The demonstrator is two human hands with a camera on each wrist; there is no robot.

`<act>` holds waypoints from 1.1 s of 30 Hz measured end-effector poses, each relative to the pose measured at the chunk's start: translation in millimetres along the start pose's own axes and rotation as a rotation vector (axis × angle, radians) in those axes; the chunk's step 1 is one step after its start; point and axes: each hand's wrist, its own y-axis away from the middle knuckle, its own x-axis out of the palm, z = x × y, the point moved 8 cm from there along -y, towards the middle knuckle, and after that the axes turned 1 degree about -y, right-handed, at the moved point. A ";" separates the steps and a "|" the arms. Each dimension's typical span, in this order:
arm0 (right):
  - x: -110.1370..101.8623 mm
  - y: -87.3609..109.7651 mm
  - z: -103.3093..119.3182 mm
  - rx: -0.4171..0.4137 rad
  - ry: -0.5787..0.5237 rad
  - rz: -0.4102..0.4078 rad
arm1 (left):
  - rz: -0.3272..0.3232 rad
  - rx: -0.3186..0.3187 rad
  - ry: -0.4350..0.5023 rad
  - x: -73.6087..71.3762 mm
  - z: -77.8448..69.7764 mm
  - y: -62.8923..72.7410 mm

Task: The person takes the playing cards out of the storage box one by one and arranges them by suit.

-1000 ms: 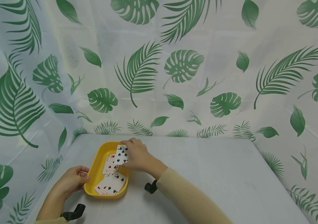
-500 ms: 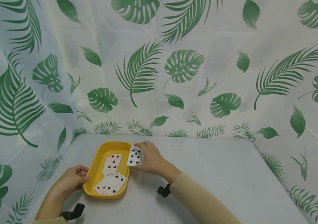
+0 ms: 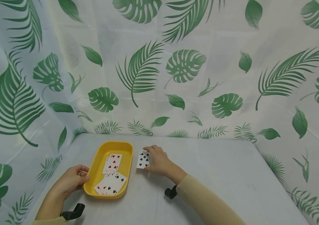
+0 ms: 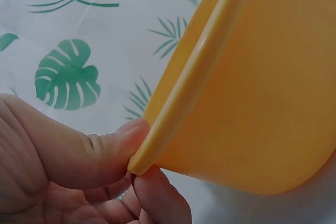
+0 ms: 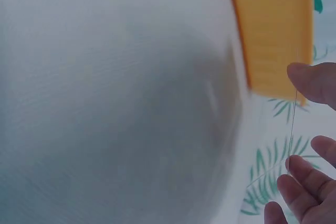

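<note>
In the head view, a yellow plastic tray stands on the left of the table with several playing cards inside. A hearts card lies in its upper part, and overlapping cards fill the near end. My left hand pinches the tray's left rim between thumb and finger; the left wrist view shows this grip on the yellow wall up close. Just right of the tray, my right hand holds a spades card by its edges, face up. In the right wrist view that card shows edge-on as a thin line.
A white table extends to the right of the tray. Leaf-printed white sheeting hangs behind and at both sides. Black wrist mounts show on the forearms.
My right hand has carried the spades card from above the tray out past its right rim and slightly down toward the table. The left hand and tray have stayed nearly in place.
</note>
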 end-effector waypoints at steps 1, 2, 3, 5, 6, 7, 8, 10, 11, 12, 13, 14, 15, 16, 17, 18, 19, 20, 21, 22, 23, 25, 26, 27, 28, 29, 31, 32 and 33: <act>1.9 -1.0 -1.7 0.006 0.003 0.006 | 0.002 0.003 -0.001 0.2 -0.3 -0.1; 3.6 -2.1 -3.1 0.011 0.007 0.012 | -0.002 0.001 -0.001 0.1 -0.6 -0.4; 5.7 -3.2 -4.6 0.017 0.009 0.017 | 0.000 0.004 -0.001 0.2 -0.7 -0.7; 9.2 -5.1 -7.7 0.023 0.015 0.029 | 0.000 0.005 -0.001 0.4 -1.0 -0.9; 11.0 -6.1 -9.7 0.030 0.018 0.037 | -0.001 0.005 0.000 0.4 -1.1 -0.7; 12.8 -7.1 -11.8 0.034 0.022 0.044 | -0.002 0.005 0.001 0.4 -1.2 -0.6; 14.3 -7.8 -14.0 0.040 0.023 0.049 | -0.003 0.006 0.001 0.5 -1.3 -0.6; 17.1 -9.1 -18.3 0.049 0.023 0.058 | -0.004 0.006 0.001 0.6 -1.6 -0.2; 18.7 -9.5 -20.4 0.057 0.026 0.062 | -0.004 0.007 0.001 0.7 -1.7 0.0; 20.1 -9.8 -22.2 0.062 0.028 0.065 | -0.004 0.007 0.002 0.7 -1.8 0.2; 21.2 -10.1 -23.5 0.065 0.027 0.066 | -0.004 0.007 0.001 0.7 -1.8 0.3; 22.3 -10.4 -24.5 0.066 0.028 0.065 | -0.004 0.007 0.002 0.7 -1.7 0.3; 23.2 -10.9 -25.1 0.062 0.030 0.063 | -0.004 0.006 0.001 0.7 -1.5 0.3; 24.2 -11.3 -25.5 0.058 0.037 0.061 | -0.004 0.005 0.002 0.7 -1.3 0.2; 25.2 -11.9 -25.8 0.054 0.041 0.061 | -0.004 0.004 0.002 0.7 -1.2 0.0; 26.0 -12.5 -25.9 0.049 0.046 0.060 | -0.003 0.003 0.002 0.7 -1.0 -0.2; 26.8 -13.1 -25.9 0.043 0.052 0.059 | -0.003 0.002 0.002 0.7 -0.8 -0.4; 27.5 -13.6 -25.7 0.038 0.056 0.058 | -0.003 0.002 0.002 0.7 -0.6 -0.7; 28.1 -14.2 -25.6 0.034 0.063 0.058 | -0.002 0.001 0.002 0.7 -0.5 -0.9; 28.6 -14.6 -25.4 0.032 0.066 0.057 | -0.002 0.001 0.002 0.7 -0.3 -1.1; 29.0 -15.0 -25.3 0.029 0.070 0.055 | -0.003 0.001 0.002 0.7 -0.1 -1.2; 29.3 -15.6 -25.0 0.027 0.074 0.052 | -0.002 0.002 0.003 0.7 0.1 -1.3; 29.2 -15.7 -24.8 0.027 0.074 0.050 | -0.001 0.003 0.004 0.7 0.2 -1.3; 29.0 -15.9 -24.7 0.028 0.077 0.050 | -0.001 0.004 0.005 0.6 0.2 -1.2; 28.7 -15.8 -24.4 0.030 0.078 0.050 | -0.003 0.006 0.005 0.4 0.3 -1.1; 28.2 -15.7 -24.1 0.032 0.078 0.051 | -0.002 0.007 0.006 0.4 0.3 -0.9; 26.4 -16.0 -23.3 0.039 0.074 0.051 | -0.003 0.008 0.005 0.1 0.1 -0.5; 25.5 -16.1 -22.7 0.044 0.075 0.052 | -0.004 0.007 0.005 -0.1 -0.1 -0.3; 23.8 -16.0 -21.6 0.048 0.071 0.052 | -0.005 0.006 0.003 -0.2 -0.4 -0.1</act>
